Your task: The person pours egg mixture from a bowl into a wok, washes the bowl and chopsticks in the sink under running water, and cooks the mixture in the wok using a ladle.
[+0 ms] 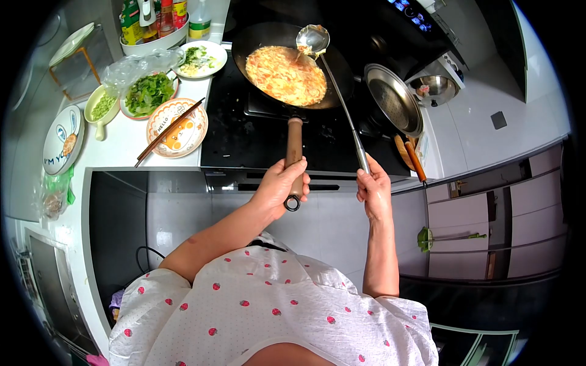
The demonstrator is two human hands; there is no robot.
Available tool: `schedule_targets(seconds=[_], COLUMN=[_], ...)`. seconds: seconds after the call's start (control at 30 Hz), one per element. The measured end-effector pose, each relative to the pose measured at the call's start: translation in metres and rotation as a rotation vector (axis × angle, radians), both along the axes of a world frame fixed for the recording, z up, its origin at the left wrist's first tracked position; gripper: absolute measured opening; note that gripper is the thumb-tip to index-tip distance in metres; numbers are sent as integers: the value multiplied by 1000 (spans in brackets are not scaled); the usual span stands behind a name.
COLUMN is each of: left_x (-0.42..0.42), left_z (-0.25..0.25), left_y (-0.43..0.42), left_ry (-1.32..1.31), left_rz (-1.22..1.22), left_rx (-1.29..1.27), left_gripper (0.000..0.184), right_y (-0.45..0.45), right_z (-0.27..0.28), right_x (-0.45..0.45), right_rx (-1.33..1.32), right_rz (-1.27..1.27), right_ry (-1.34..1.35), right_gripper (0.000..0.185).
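My left hand (283, 183) is wrapped round the brown handle of a dark wok (247, 38) on the black stove. A yellow-orange mixture, looking like egg and tomato (285, 76), fills part of the wok's bottom. In my right hand (373, 186) is the long metal handle of a ladle (313, 40). The ladle's bowl is over the wok's far right side, above the food, with bits of food clinging to its rim. Whether the bowl touches the food I cannot tell.
Left of the stove (223, 143) are chopsticks (171, 131) across a patterned plate (194, 135), leafy greens (148, 94), chopped green pieces (104, 107) and a white plate (213, 58). Bottles (165, 17) stand behind. To the right are a steel lid (394, 100) and a metal bowl (442, 90).
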State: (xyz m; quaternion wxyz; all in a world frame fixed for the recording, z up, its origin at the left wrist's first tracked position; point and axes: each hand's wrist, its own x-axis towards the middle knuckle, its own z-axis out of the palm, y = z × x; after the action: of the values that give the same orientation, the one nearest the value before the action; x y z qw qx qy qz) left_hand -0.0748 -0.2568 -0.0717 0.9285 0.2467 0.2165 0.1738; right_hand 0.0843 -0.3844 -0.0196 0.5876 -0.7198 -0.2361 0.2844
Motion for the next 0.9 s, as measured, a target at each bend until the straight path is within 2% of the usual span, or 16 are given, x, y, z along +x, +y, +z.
schedule_targets(seconds=[0.1, 0.2, 0.3, 0.37, 0.47, 0.57, 0.6, 0.7, 0.8, 0.9], left_x=[0, -1, -2, -4, -1, -1, -1, -1, -1, 1], left_z=[0, 0, 3, 6, 1, 3, 4, 4, 3, -1], left_y=[0, 0, 0, 0, 1, -1, -1, -1, -1, -1], left_ry=[2, 8, 17, 41, 7, 48, 47, 43, 37, 23], left_rz=[-1, -1, -4, -12, -3, -2, -6, -8, -5, 0], left_rx=[-7, -3, 22, 28, 22, 47, 46, 42, 34, 25], left_gripper=[24, 25, 25, 29, 23, 31, 31, 30, 30, 28], right_y=[1, 3, 8, 13, 7, 7, 5, 7, 17, 40], right_z=[-3, -6, 8, 26, 40, 96, 107, 120, 110, 90], right_x=[-5, 7, 7, 3, 13, 0, 5, 23, 31, 23], right_rx=[-72, -259, -383, -504, -553, -582, -601, -532, -340, -303], right_rz=[-11, -16, -37, -31, 40, 133, 192, 335, 384, 350], right_ry=[-200, -599, -805, -839, -912, -349, -291, -100, 99, 264], right_gripper=[44, 45, 43, 41, 40, 38, 41, 25, 15, 14])
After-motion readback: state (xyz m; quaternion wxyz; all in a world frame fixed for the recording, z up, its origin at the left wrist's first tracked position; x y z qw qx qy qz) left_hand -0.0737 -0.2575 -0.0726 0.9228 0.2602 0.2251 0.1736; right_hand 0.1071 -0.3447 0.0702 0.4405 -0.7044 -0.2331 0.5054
